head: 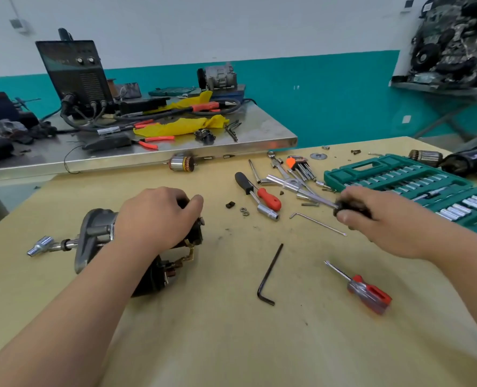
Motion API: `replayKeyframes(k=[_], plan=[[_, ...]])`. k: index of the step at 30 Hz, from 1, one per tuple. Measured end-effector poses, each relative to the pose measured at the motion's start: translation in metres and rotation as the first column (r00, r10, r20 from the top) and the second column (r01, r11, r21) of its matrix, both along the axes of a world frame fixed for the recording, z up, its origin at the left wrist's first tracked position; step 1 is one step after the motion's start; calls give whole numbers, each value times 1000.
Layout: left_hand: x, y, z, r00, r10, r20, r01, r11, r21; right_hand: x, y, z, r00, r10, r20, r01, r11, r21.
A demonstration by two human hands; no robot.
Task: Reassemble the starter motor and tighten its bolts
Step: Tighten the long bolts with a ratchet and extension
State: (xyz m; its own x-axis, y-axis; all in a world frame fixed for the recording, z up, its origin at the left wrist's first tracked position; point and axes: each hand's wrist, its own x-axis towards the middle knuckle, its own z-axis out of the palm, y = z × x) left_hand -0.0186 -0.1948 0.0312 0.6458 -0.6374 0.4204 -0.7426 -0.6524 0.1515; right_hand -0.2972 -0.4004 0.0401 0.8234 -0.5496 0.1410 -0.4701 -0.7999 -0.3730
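The starter motor [98, 233] lies on its side near the left edge of the worktop [231, 344], its shaft end pointing toward that edge. The left hand [156, 219] is curled over its dark body, gripping it. Toward the right edge, just beside the green socket set [371, 169], the right hand [379, 216] holds a black-handled driver [343, 205] with its fingers wrapped round the handle, while a black hex key [269, 275] and a red screwdriver [368, 294] lie between the two hands, closer to the near edge.
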Motion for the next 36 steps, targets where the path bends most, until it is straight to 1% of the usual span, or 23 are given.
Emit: replayKeyframes(k=[1, 3, 6, 10, 13, 16, 20, 25, 31, 36], plan=[[5, 5, 0, 1000, 6, 6, -6, 1000, -3, 8, 10, 4, 997, 65, 38, -67, 997, 42], [16, 14, 1, 1000, 14, 14, -14, 1000, 15, 29, 25, 9, 986, 162, 35, -164, 985, 61], [27, 24, -1, 999, 35, 28, -37, 998, 59, 61, 40, 12, 976, 218, -13, -217, 975, 49], [32, 29, -4, 996, 79, 48, -79, 997, 12, 91, 47, 0, 971, 239, -24, -237, 970, 54], [32, 28, -6, 997, 63, 48, -63, 998, 13, 104, 50, -9, 964, 261, -49, -258, 964, 58], [31, 27, -6, 998, 51, 47, -52, 998, 24, 109, 47, -12, 959, 281, -47, -276, 958, 80], [30, 29, -7, 995, 55, 81, -55, 998, -6, 110, 44, -16, 958, 286, -10, -283, 953, 108], [29, 35, -6, 995, 58, 81, -54, 997, -48, 113, 44, -13, 953, 304, -6, -302, 949, 93], [28, 43, -7, 997, 24, 76, -17, 996, -89, 113, 46, -14, 945, 327, 16, -327, 936, 131], [24, 47, -7, 994, -43, 98, 53, 993, -103, 116, 48, -4, 932, 362, -26, -353, 920, 171]])
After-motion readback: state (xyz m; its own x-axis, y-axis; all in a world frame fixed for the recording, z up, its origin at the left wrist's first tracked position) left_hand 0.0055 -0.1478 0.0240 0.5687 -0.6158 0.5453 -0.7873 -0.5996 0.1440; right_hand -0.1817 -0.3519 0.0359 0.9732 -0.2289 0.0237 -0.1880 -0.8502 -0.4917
